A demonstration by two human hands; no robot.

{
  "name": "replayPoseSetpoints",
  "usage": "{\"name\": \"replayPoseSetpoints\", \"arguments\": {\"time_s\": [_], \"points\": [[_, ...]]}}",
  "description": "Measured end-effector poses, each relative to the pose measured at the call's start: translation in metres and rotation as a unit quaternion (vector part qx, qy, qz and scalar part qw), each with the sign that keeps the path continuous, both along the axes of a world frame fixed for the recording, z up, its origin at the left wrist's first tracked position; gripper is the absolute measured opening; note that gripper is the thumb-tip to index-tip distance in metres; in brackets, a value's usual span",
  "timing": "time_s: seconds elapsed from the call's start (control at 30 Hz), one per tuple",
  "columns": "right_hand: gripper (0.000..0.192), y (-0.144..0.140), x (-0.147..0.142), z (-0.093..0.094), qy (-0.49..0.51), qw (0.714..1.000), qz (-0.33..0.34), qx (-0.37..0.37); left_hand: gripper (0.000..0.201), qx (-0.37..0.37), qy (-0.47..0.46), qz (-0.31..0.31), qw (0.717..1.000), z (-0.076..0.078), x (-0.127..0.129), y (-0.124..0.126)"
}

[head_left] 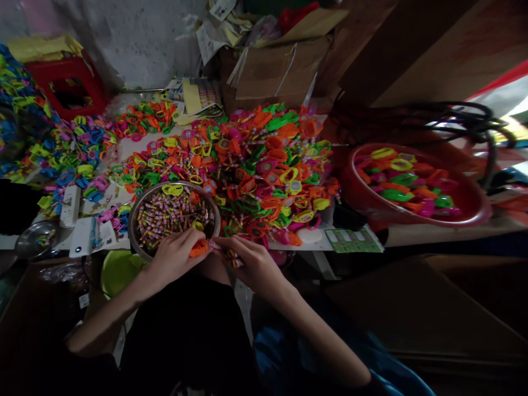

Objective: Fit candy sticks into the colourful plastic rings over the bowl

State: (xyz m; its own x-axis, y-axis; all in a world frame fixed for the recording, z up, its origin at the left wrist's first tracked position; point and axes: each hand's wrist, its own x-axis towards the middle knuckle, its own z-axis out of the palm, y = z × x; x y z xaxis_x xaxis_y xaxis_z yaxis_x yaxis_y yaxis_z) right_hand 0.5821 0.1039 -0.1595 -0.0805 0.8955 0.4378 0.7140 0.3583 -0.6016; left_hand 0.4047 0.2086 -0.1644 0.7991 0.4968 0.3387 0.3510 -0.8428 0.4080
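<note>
In my left hand (pixel 178 254) is an orange toy watch (pixel 199 248), pinched between thumb and fingers at the near rim of a metal bowl (pixel 132 223). My right hand (pixel 251 261) is closed around several small wrapped candy rolls (pixel 234 258), and its fingertips meet the watch's right end. Something small and pinkish shows at that meeting point, too small to make out. Many similar wrapped rolls (pixel 159 217) fill the bowl, with a yellow-green toy watch (pixel 172 190) lying on top at the far side.
A large heap of colourful toy watches (pixel 272 170) covers the table behind my hands. To the right stands a red basin (pixel 466 214) holding more watches. A green card (pixel 353 240) lies at the front edge. Left are a white power strip (pixel 70 206), a white phone-like device (pixel 82 237) and a small metal bowl (pixel 25 242).
</note>
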Motion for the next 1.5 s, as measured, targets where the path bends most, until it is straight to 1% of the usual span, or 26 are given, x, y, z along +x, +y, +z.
{"name": "replayPoseSetpoints", "arguments": {"time_s": [0.1, 0.23, 0.37, 0.47, 0.57, 0.7, 0.83, 0.9, 0.97, 1.03, 1.1, 1.17, 1.2, 1.27, 1.3, 1.33, 1.37, 1.4, 1.43, 1.47, 1.5], "points": [[0.027, 0.000, 0.000, 0.002, -0.036, 0.999, 0.002, 0.011, 0.016, 0.047, -0.004, -0.012, 0.999, 0.004, 0.000, 0.000], [0.032, -0.001, 0.002, 0.003, -0.079, 0.997, 0.005, 0.010, 0.017, 0.059, 0.004, -0.030, 0.998, 0.007, 0.000, -0.001], [0.037, -0.003, 0.003, 0.004, -0.096, 0.995, 0.016, -0.017, 0.017, 0.074, 0.024, -0.049, 0.996, 0.004, -0.002, 0.000], [0.038, -0.004, 0.002, 0.004, -0.129, 0.991, 0.022, -0.027, 0.020, 0.112, 0.024, -0.046, 0.992, 0.000, -0.002, 0.001], [0.040, -0.004, 0.002, 0.002, -0.166, 0.984, 0.034, -0.048, 0.021, 0.143, 0.043, -0.066, 0.987, -0.002, -0.002, 0.001], [0.039, -0.002, 0.006, -0.001, -0.177, 0.975, 0.081, -0.104, 0.016, 0.137, 0.090, -0.094, 0.982, -0.004, -0.002, 0.001], [0.046, -0.002, 0.010, 0.001, -0.177, 0.965, 0.123, -0.151, 0.012, 0.110, 0.122, -0.127, 0.978, -0.010, -0.005, 0.002], [0.044, -0.003, 0.011, 0.001, -0.157, 0.962, 0.146, -0.171, 0.010, 0.080, 0.136, -0.148, 0.976, -0.014, -0.007, 0.002], [0.038, -0.004, 0.009, -0.001, -0.126, 0.957, 0.170, -0.197, 0.011, 0.042, 0.151, -0.170, 0.973, -0.019, -0.010, 0.000], [0.027, -0.004, 0.007, -0.006, -0.099, 0.953, 0.177, -0.223, 0.013, 0.009, 0.170, -0.185, 0.968, -0.025, -0.013, -0.003], [0.013, -0.002, 0.003, -0.013, -0.089, 0.949, 0.162, -0.254, 0.016, -0.009, 0.194, -0.187, 0.963, -0.028, -0.014, -0.007], [0.007, 0.000, 0.000, -0.021, -0.090, 0.943, 0.150, -0.285, 0.016, -0.035, 0.211, -0.194, 0.957, -0.028, -0.016, -0.009], [0.007, 0.001, 0.000, -0.024, -0.094, 0.937, 0.156, -0.299, 0.017, -0.061, 0.212, -0.199, 0.955, -0.028, -0.017, -0.008], [0.006, 0.001, 0.001, -0.027, -0.115, 0.918, 0.192, -0.328, 0.024, -0.141, 0.198, -0.206, 0.948, -0.026, -0.018, -0.002], [0.006, 0.000, 0.004, -0.028, -0.127, 0.907, 0.213, -0.339, 0.028, -0.183, 0.186, -0.196, 0.945, -0.026, -0.019, 0.005], [0.009, -0.001, 0.009, -0.027, -0.136, 0.899, 0.231, -0.347, 0.030, -0.211, 0.172, -0.169, 0.947, -0.028, -0.019, 0.013], [0.012, -0.002, 0.016, -0.025, -0.136, 0.892, 0.244, -0.355, 0.030, -0.220, 0.160, -0.128, 0.954, -0.031, -0.019, 0.023], [0.013, -0.002, 0.025, -0.021, -0.122, 0.889, 0.253, -0.362, 0.029, -0.207, 0.152, -0.076, 0.963, -0.037, -0.018, 0.033], [0.013, -0.002, 0.036, -0.015, -0.095, 0.893, 0.249, -0.363, 0.029, -0.170, 0.147, -0.016, 0.974, -0.044, -0.016, 0.044], [0.012, 0.000, 0.048, -0.009, -0.055, 0.902, 0.229, -0.363, 0.029, -0.127, 0.150, 0.033, 0.980, -0.053, -0.013, 0.053], [0.009, 0.002, 0.061, -0.002, 0.000, 0.918, 0.189, -0.350, 0.030, -0.088, 0.160, 0.065, 0.981, -0.063, -0.009, 0.062]]}}
